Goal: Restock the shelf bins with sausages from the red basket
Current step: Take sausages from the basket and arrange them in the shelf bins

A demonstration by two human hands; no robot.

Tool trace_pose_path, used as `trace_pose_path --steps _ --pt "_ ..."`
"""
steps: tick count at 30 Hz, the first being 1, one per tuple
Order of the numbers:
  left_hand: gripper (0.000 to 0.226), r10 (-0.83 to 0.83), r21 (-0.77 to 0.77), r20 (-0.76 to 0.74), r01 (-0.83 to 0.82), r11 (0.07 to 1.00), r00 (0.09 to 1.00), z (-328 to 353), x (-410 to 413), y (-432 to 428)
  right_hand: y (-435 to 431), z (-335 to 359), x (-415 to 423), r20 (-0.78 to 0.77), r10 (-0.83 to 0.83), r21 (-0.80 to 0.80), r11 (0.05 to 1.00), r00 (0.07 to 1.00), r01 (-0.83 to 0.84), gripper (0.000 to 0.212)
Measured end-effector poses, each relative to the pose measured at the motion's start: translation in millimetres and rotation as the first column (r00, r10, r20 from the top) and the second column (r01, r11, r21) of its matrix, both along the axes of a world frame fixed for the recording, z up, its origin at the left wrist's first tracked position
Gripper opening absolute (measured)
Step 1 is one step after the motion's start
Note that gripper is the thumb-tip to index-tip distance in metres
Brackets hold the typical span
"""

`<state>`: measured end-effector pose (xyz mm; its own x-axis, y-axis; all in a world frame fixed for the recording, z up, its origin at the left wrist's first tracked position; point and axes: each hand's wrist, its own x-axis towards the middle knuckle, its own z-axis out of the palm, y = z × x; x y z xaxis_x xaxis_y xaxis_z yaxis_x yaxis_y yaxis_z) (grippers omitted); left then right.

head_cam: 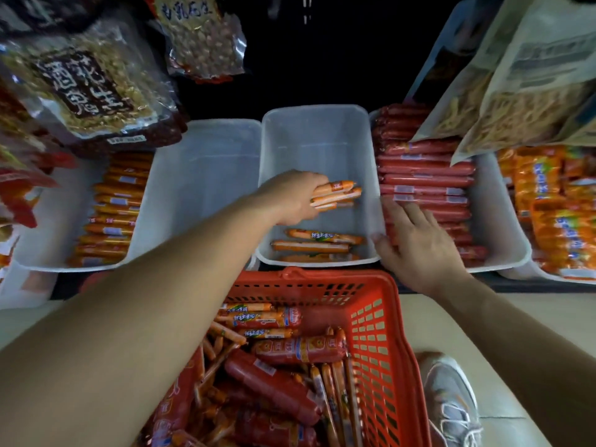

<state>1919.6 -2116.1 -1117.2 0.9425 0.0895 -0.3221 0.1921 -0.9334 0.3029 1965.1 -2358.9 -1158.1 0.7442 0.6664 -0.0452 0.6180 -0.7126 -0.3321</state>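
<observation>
Left hand [290,198] reaches into the middle bin [316,130], its fingers curled round a small bunch of thin orange sausages [337,195] held inside the bin. Three loose sausages [316,246] lie at the bin's near end. Right hand [419,243], fingers straight and spread, rests on the stacked red sausages [425,180] in the neighbouring bin [503,227], with the thumb at the middle bin's corner. Just in front of the bins, the red basket [377,321] holds mixed sausages.

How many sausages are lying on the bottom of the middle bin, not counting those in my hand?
3, at the near end of the middle bin: the rear sausage, the centre sausage, the front sausage by the near wall. The left hand may hide more.
</observation>
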Motion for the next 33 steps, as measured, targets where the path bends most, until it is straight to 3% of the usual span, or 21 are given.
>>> trace_pose_path --steps 2,7,12,15,23,28,33 --pt "0.020 -0.036 0.056 -0.032 0.038 0.998 0.999 -19 10 -5 -4 -4 1 -0.096 -0.082 -0.010 0.997 0.992 0.082 0.061" --pt "0.047 -0.067 0.072 -0.041 0.069 0.995 0.997 -48 26 -6 -1 -2 -4 -0.048 -0.073 0.004 0.997 0.996 0.074 0.045" --pt "0.110 -0.019 0.130 -0.078 0.030 0.991 0.997 -62 20 -1 -3 0 -5 -0.048 -0.082 -0.004 0.997 0.995 0.082 0.044" --pt "0.128 0.045 0.102 -0.121 -0.033 0.994 0.992 -66 19 3 -2 -1 -5 -0.060 -0.088 -0.015 0.996 0.994 0.088 0.045" --pt "0.117 0.143 0.155 -0.010 -0.140 0.978 0.990 -78 60 28 0 0 -7 -0.065 -0.107 -0.030 0.994 0.992 0.105 0.041" --pt "0.119 0.200 0.139 -0.056 -0.190 0.972 0.978 -82 76 39 2 -1 -7 -0.057 -0.093 -0.030 0.995 0.994 0.091 0.038" --pt "0.098 0.145 0.127 -0.060 -0.137 0.982 0.988 -75 61 26 0 -1 -4 -0.066 -0.081 -0.038 0.996 0.995 0.078 0.041"
